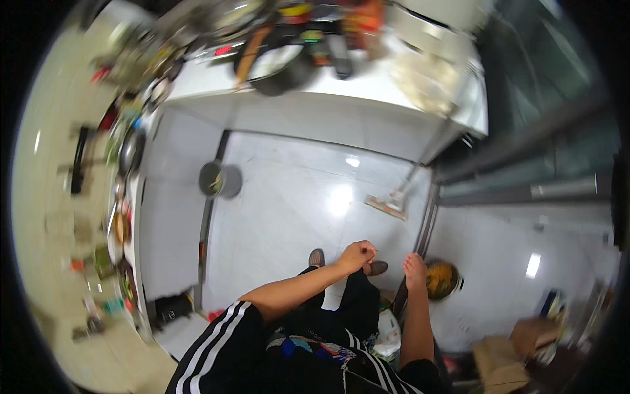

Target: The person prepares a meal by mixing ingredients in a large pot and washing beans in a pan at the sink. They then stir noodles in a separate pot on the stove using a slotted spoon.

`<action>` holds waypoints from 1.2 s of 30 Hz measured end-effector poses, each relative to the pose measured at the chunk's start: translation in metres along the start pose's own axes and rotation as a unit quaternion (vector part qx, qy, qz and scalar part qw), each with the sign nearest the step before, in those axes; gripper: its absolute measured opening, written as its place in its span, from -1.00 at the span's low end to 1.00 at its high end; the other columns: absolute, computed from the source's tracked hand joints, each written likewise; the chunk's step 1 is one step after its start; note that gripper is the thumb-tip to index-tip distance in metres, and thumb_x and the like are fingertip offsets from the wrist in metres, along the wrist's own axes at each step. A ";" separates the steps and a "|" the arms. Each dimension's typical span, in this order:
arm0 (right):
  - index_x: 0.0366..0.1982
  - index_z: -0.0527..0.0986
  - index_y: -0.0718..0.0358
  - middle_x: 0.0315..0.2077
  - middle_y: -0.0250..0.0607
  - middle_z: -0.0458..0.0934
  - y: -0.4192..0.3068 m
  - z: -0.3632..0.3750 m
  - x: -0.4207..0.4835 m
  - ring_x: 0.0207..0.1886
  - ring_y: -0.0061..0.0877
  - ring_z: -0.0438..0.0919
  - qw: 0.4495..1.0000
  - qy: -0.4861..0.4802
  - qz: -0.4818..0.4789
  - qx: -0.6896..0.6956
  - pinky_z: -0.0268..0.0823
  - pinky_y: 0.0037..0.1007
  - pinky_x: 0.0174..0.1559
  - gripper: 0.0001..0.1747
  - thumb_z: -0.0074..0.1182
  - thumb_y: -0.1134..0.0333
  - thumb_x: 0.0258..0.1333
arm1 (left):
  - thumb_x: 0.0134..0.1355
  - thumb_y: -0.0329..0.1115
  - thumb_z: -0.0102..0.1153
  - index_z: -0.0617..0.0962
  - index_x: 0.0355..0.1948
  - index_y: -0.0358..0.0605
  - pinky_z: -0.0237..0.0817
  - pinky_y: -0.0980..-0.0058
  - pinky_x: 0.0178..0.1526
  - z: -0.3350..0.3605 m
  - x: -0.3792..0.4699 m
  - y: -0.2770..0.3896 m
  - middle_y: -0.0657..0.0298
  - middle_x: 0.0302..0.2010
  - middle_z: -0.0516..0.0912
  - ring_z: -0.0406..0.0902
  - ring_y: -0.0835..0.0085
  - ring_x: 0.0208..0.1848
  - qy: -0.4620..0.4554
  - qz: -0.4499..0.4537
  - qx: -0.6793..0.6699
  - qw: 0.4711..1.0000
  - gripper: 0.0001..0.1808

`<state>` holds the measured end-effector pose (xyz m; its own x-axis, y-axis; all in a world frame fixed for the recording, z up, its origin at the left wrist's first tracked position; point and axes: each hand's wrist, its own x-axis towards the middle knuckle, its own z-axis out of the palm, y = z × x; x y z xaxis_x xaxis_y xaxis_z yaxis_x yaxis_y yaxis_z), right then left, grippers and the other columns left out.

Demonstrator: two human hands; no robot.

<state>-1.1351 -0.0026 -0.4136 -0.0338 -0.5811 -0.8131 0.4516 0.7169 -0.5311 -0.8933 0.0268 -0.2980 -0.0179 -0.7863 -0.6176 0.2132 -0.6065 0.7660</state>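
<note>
My left hand (360, 256) is in front of my body above my shoes, its fingers curled; whether something small is in it cannot be told. To its right, my right hand (415, 266) is raised near the dark door track, fingers bent and blurred, with nothing visible in it. Just right of that hand, a round pot (441, 280) with orange and green contents stands on the floor beyond the track. A flat mop (386, 207) rests on the tiled floor ahead, its handle leaning towards the counter.
A grey bin (211, 178) stands by the left cabinets. The white counter (369, 91) ahead holds a dark pot (280, 74), a wooden utensil and bottles. A glass door with a dark frame (531, 143) is at right. Cardboard boxes (499, 364) lie at lower right.
</note>
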 end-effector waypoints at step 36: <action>-0.30 0.47 0.17 -0.48 -0.44 0.50 0.542 0.697 -0.448 -0.44 -0.67 0.47 0.558 -0.581 0.140 -0.576 0.36 -0.62 -0.34 -0.82 -0.04 0.22 0.25 | 0.21 -0.31 0.08 0.56 -0.28 -0.12 0.36 0.60 -0.26 -0.626 -0.594 -0.182 0.30 -0.39 0.62 0.55 0.56 -0.37 0.662 0.236 -0.430 0.567 -0.87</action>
<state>-0.2535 0.3775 -0.1713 0.7963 0.2387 -0.5557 -0.6020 0.2246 -0.7662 -0.3097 0.6784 -0.1823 0.8665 0.2856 -0.4093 0.2970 0.3641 0.8828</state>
